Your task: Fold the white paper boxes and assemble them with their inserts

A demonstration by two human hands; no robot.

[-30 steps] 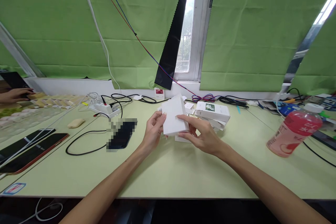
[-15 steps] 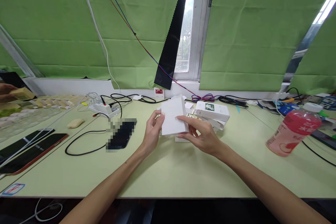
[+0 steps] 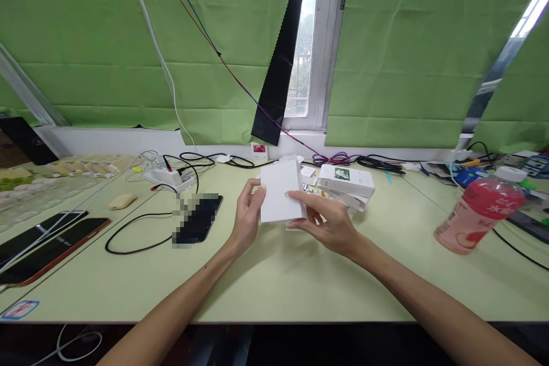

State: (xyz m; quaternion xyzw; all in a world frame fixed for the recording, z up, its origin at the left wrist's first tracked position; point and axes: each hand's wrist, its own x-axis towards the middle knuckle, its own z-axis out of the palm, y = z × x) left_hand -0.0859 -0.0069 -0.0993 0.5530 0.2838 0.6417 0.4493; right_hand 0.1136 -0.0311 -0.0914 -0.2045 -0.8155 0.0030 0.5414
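Note:
A plain white box (image 3: 278, 200) is held between both hands above the middle of the table (image 3: 274, 291). My left hand (image 3: 247, 211) grips its left side, thumb on the front face and fingers behind. My right hand (image 3: 332, 217) pinches the lower right corner, with the index finger lying on the face and the thumb below. Behind the right hand lie several white boxes (image 3: 346, 179), the top one bearing a small green and white picture. Small pale pieces are partly hidden behind the held box; I cannot make them out.
A black phone (image 3: 201, 218) lies to the left, beside a looped black cable. Two more phones (image 3: 55, 251) rest farther left. A power strip (image 3: 167, 178) stands at the back. On the right is a pink drink bottle (image 3: 478, 211). Bundled cables (image 3: 380, 164) run along the wall.
The white box has shifted very slightly left, and its face now appears a little more squarely toward me. Another person's hand and the yellowish block at the far left are gone from view.

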